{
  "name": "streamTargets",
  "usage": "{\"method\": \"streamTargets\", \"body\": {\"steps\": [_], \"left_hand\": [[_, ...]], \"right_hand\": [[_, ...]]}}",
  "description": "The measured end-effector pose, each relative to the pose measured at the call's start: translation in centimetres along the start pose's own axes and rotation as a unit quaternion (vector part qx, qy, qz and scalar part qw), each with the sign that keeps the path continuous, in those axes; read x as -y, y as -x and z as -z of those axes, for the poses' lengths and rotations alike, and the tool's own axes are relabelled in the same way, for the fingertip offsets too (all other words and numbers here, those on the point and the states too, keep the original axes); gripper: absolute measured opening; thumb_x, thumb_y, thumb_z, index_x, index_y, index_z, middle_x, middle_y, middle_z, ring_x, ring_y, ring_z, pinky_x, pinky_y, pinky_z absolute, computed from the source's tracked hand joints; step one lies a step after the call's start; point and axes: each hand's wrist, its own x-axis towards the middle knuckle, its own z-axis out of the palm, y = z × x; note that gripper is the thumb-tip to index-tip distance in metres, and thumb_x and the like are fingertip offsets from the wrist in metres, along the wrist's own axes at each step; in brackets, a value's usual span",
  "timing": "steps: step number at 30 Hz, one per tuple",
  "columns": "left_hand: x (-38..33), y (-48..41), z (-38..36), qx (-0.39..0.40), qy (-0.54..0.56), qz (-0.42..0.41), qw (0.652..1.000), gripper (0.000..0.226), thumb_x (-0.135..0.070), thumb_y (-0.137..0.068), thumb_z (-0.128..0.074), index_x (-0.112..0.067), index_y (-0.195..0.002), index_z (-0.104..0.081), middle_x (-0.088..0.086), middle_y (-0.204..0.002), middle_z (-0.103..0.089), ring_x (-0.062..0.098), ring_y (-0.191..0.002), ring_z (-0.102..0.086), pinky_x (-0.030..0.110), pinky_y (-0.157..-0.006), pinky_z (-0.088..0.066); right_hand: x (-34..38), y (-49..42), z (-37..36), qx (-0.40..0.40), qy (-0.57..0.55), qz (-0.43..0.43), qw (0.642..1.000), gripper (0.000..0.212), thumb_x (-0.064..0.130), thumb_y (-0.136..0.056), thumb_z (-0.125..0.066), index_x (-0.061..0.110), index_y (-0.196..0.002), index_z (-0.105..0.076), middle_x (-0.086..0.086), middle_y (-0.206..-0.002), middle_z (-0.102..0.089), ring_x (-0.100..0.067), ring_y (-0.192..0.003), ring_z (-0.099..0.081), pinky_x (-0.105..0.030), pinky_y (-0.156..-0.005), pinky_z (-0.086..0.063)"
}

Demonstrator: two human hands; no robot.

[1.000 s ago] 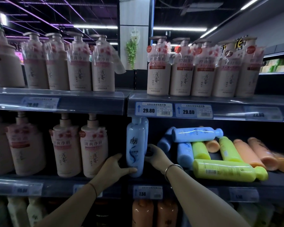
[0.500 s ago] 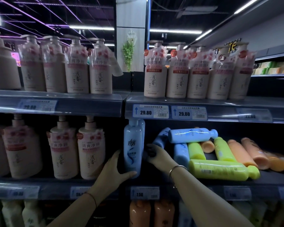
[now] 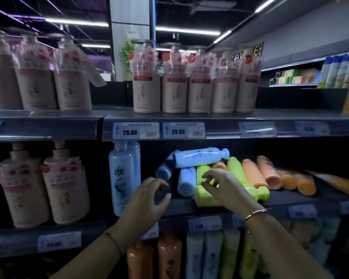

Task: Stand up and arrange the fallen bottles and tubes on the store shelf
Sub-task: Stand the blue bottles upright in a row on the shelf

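On the middle shelf two pale blue bottles stood upright; about three blue, three yellow-green and perhaps four orange ones lay toppled alongside. The left hand hovered empty, fingers apart; the right hand, fingers spread, touched a yellow-green bottle. Strip lights lit the dim store.

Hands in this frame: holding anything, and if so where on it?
Nothing is held. The left hand is open beside the standing blue bottle, not touching it. The right hand is open over the lying yellow bottle; contact unclear.

Both empty hands, left hand and right hand, before fallen bottles
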Motion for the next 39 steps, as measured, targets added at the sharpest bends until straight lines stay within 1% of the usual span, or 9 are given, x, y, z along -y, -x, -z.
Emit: {"method": "streamTargets", "body": {"steps": [3, 6, 16, 20, 24, 27, 32, 36, 39], "left_hand": [[-1.0, -3.8, -3.6, 0.022, 0.005, 0.014, 1.000, 0.022, -0.024, -0.084, -0.064, -0.013, -0.103, -0.063, -0.002, -0.096, -0.059, 0.011, -0.088, -0.057, 0.019, -0.080, -0.043], [-1.7, -8.0, -6.9, 0.060, 0.001, 0.049, 0.997, 0.029, -0.020, -0.086, -0.061, -0.008, -0.112, -0.060, 0.007, -0.112, -0.058, 0.022, -0.105, -0.057, 0.032, -0.091, -0.045], [-0.5, -18.3, -12.3, 0.160, -0.220, 0.087, 0.958, 0.061, -0.028, -0.087, -0.059, -0.009, -0.142, -0.039, 0.009, -0.147, -0.042, 0.025, -0.136, -0.037, 0.030, -0.111, -0.028], [0.0, -19.9, -12.3, 0.202, -0.229, 0.112, 0.946, 0.061, -0.042, -0.083, -0.060, -0.012, -0.134, -0.044, 0.008, -0.140, -0.050, 0.026, -0.127, -0.048, 0.035, -0.102, -0.040], [-0.2, -20.3, -12.2, 0.262, -0.288, 0.117, 0.914, 0.081, -0.052, -0.080, -0.062, -0.012, -0.143, -0.032, 0.010, -0.149, -0.037, 0.029, -0.137, -0.034, 0.038, -0.110, -0.029], [-0.5, -20.3, -12.1, 0.280, -0.308, 0.108, 0.903, 0.078, -0.057, -0.071, -0.067, -0.021, -0.135, -0.042, 0.008, -0.136, -0.045, 0.029, -0.128, -0.039, 0.040, -0.104, -0.032], [-0.4, -19.4, -11.7, 0.225, -0.215, 0.119, 0.943, 0.057, -0.052, -0.061, -0.074, -0.027, -0.106, -0.050, -0.003, -0.109, -0.063, 0.021, -0.094, -0.060, 0.036, -0.077, -0.050], [-1.1, -17.1, -11.1, 0.178, -0.163, 0.111, 0.964, 0.054, -0.053, -0.063, -0.073, -0.030, -0.106, -0.049, -0.006, -0.104, -0.065, 0.020, -0.092, -0.062, 0.036, -0.076, -0.050], [-2.4, -15.3, -9.8, 0.133, -0.042, 0.130, 0.982, 0.053, -0.053, -0.061, -0.075, -0.031, -0.102, -0.052, -0.009, -0.098, -0.065, 0.015, -0.089, -0.062, 0.039, -0.078, -0.053]], "right_hand": [[-3.8, 0.9, 2.6, 0.002, 0.050, -0.001, 0.999, 0.006, 0.021, -0.086, -0.067, 0.016, -0.090, -0.068, 0.006, -0.083, -0.061, -0.002, -0.071, -0.050, -0.012, -0.063, -0.035], [-7.2, 1.7, 5.1, 0.002, 0.057, -0.025, 0.998, 0.009, 0.027, -0.087, -0.066, 0.023, -0.094, -0.068, 0.010, -0.086, -0.062, -0.002, -0.073, -0.054, -0.011, -0.061, -0.036], [-14.9, 2.2, 9.1, 0.010, 0.016, -0.026, 0.999, 0.008, 0.031, -0.087, -0.065, 0.027, -0.094, -0.067, 0.017, -0.082, -0.059, 0.003, -0.077, -0.055, -0.014, -0.069, -0.045], [-16.8, 1.9, 9.5, 0.029, 0.007, -0.022, 0.999, 0.009, 0.033, -0.088, -0.063, 0.027, -0.094, -0.067, 0.021, -0.082, -0.055, 0.005, -0.081, -0.055, -0.013, -0.073, -0.045], [-17.0, 1.8, 9.3, 0.038, 0.002, -0.029, 0.999, 0.006, 0.033, -0.088, -0.063, 0.031, -0.093, -0.066, 0.018, -0.083, -0.057, 0.002, -0.081, -0.055, -0.013, -0.070, -0.044], [-16.2, 1.7, 9.0, 0.025, -0.012, -0.028, 0.999, 0.007, 0.030, -0.088, -0.064, 0.028, -0.094, -0.067, 0.018, -0.080, -0.056, 0.003, -0.079, -0.055, -0.009, -0.067, -0.043], [-14.5, 1.4, 8.3, 0.031, -0.031, -0.039, 0.998, 0.008, 0.035, -0.088, -0.063, 0.032, -0.096, -0.065, 0.016, -0.081, -0.057, -0.002, -0.076, -0.056, -0.013, -0.065, -0.045], [-12.3, 1.1, 7.4, 0.033, -0.054, -0.032, 0.997, 0.013, 0.032, -0.088, -0.065, 0.026, -0.098, -0.069, 0.011, -0.085, -0.064, -0.009, -0.076, -0.059, -0.019, -0.069, -0.049], [-10.4, 0.5, 6.4, 0.016, -0.087, -0.049, 0.995, 0.016, 0.033, -0.086, -0.067, 0.025, -0.099, -0.070, 0.010, -0.087, -0.069, -0.005, -0.076, -0.063, -0.022, -0.073, -0.051]]}}
